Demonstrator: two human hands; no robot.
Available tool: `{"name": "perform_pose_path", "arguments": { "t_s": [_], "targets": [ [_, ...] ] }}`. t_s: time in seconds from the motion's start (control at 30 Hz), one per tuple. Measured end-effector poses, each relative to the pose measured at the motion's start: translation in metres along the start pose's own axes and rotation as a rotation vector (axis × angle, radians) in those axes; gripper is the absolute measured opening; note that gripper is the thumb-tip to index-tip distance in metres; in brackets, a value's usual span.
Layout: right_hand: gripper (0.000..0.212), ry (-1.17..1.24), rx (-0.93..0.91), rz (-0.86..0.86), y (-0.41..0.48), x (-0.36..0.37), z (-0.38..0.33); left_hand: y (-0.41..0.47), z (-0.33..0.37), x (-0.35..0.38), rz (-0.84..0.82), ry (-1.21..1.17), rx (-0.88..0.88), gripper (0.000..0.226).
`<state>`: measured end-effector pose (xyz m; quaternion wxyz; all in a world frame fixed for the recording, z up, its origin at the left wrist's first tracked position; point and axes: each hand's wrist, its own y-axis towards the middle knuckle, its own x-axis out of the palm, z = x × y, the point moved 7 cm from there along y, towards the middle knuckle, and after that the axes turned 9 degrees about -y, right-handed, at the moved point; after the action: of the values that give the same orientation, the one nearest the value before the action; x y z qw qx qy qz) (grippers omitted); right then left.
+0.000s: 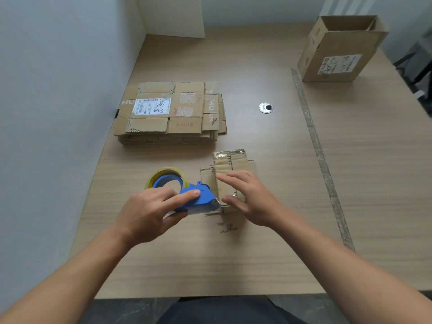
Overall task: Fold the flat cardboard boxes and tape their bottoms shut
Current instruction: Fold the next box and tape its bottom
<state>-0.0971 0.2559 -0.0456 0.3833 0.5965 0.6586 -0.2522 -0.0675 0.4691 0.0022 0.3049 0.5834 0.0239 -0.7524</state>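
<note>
Grips a blue tape dispenser [195,198] in the left hand [149,211], forefinger stretched along its top, thumb tucked beneath. Aims the cutter end rightward, long axis lying crosswise, nose touching the near left edge of a small cardboard box [230,164]. Shows a yellowish tape roll [167,175] at the dispenser's other end, just beyond the left knuckles. Presses on the box's closed flaps with the right hand [250,199], fingers straight and spread, grasping nothing. Finds the box under and just beyond that hand, long axis and flap seam running away from the body. Has a stack of flattened boxes [168,111] well beyond the left hand and an erected carton [339,50], open at its top, far beyond and right of the right hand, all on a wooden table [210,265].
</note>
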Motion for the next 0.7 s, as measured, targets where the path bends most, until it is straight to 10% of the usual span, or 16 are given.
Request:
{"name": "perform_pose_path", "arguments": {
  "t_s": [0.7],
  "targets": [
    [0.025,0.124,0.235,0.048,-0.031,-0.028,0.035,0.004,-0.012,0.004,-0.258,-0.303,-0.206,0.062]
  ]
}}
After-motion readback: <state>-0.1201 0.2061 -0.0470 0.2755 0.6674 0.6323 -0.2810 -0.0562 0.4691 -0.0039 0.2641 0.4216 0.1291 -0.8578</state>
